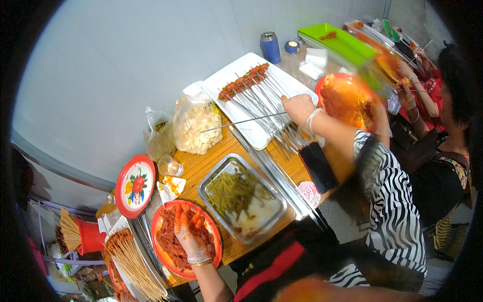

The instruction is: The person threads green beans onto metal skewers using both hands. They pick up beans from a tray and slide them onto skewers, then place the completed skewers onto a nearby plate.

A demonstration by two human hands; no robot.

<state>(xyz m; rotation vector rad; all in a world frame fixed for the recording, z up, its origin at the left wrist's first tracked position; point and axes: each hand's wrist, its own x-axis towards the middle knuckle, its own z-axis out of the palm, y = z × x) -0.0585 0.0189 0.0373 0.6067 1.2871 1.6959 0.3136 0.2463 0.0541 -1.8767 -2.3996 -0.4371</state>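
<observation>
My left hand (185, 230), in a clear glove with orange-stained fingers spread, rests over sliced raw meat (168, 236) in a red-rimmed bowl (218, 241). Gripped in my gloved right hand (300, 107) is a metal skewer (245, 121) with no food visible on its exposed length, pointing left. Below that hand lies a white tray (251, 58) of metal skewers, their far ends threaded with red meat and green pieces (245, 82). A steel tray (203, 188) between my hands holds long green vegetables (230, 185) and pale pieces in liquid.
Bare metal skewers (264, 166), a phone (318, 167), a bag of pale cloves (200, 128), a small cup (170, 166) and a floral lid (136, 186) lie around. Bamboo skewers (132, 264) stand at lower left. Co-workers sit at right, one gloved hand (381, 117) beside another red bowl (347, 102).
</observation>
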